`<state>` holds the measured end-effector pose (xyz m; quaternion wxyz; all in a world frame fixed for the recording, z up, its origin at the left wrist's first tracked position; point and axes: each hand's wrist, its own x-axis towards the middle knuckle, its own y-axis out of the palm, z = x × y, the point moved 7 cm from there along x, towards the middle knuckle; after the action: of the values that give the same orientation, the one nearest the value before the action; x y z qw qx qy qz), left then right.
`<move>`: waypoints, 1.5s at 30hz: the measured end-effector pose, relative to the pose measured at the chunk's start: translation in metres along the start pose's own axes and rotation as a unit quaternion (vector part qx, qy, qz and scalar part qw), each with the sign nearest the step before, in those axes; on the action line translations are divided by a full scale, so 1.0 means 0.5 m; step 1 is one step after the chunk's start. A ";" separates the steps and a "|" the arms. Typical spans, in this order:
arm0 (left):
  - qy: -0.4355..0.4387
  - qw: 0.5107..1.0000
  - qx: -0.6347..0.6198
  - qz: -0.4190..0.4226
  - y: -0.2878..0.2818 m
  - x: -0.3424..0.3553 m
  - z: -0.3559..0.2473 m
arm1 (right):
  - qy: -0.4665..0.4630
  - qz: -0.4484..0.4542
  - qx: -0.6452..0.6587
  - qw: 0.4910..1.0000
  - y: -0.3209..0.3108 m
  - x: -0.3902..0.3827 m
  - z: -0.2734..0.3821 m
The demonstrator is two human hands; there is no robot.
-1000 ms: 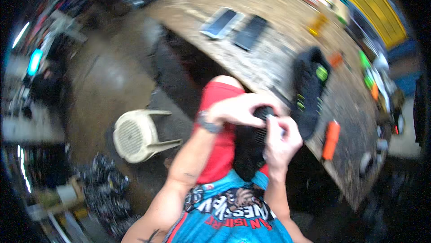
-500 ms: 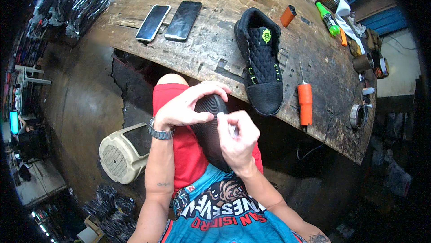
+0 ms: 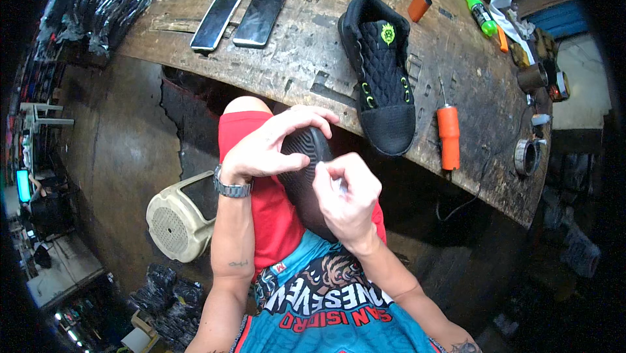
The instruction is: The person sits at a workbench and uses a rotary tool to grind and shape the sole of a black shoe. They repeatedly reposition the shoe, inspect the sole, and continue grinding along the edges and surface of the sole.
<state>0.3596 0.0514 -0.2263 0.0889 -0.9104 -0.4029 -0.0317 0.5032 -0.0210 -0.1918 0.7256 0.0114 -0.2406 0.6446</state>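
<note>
A black ridged shoe sole (image 3: pixel 298 187) stands tilted on my lap against my red shorts. My left hand (image 3: pixel 261 147) is curved round its upper end, thumb on the tread and fingers over the far edge. Beside that edge my right hand (image 3: pixel 349 200) is closed in a pinch on a small white piece (image 3: pixel 342 187), mostly hidden by the fingers. On the table ahead lies a black quilted shoe upper (image 3: pixel 386 92) with green lace loops, its toe over the front edge. Right of it rests an orange-handled tool (image 3: pixel 448 138) with a thin metal shaft.
The worn wooden table (image 3: pixel 293 53) bears a white-edged phone (image 3: pixel 216 22), a dark phone (image 3: pixel 261 18), an orange lighter-like block (image 3: pixel 420 5), a green bottle (image 3: pixel 478 11) and a tape roll (image 3: pixel 525 157). A beige plastic stool (image 3: pixel 175 222) stands at my left.
My right hand has shifted slightly, and less of the white piece shows at its fingertips. My left hand keeps its hold on the sole. The view has tilted a little.
</note>
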 end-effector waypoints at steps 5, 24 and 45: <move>0.001 1.000 0.007 -0.010 0.003 0.000 0.000 | 0.009 0.004 -0.010 1.000 0.009 0.009 -0.010; -0.012 1.000 -0.018 -0.007 0.007 0.015 0.001 | -0.014 -0.013 0.001 1.000 0.000 0.021 -0.008; -0.061 0.997 -0.037 -0.010 0.010 0.025 -0.010 | 0.226 0.079 -0.441 0.865 -0.356 0.144 -0.291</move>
<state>0.3718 0.0562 -0.2202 0.0299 -0.9091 -0.4155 0.0084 0.7234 0.0636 -0.2420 0.6359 -0.4752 -0.3295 0.5112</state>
